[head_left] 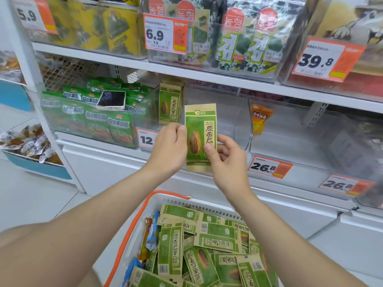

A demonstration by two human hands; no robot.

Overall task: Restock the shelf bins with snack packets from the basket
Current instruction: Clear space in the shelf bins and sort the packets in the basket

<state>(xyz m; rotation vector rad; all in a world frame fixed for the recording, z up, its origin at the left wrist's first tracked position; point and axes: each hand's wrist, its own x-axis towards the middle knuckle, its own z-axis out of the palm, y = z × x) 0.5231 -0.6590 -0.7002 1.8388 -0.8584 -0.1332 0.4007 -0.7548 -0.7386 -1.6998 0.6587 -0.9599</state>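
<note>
Head view: the left hand [169, 148] pinches the left edge of a sunflower-seed packet [200, 137] and the right hand [228, 160] pinches its right edge. Together they hold it upright in front of the clear shelf bin [228, 117], above the basket [157, 200]. Keep the printed face forward and the packet vertical. Advance it over the bin's front wall, seat it against the upright packets [170, 104] standing at the bin's left, then release.
</note>
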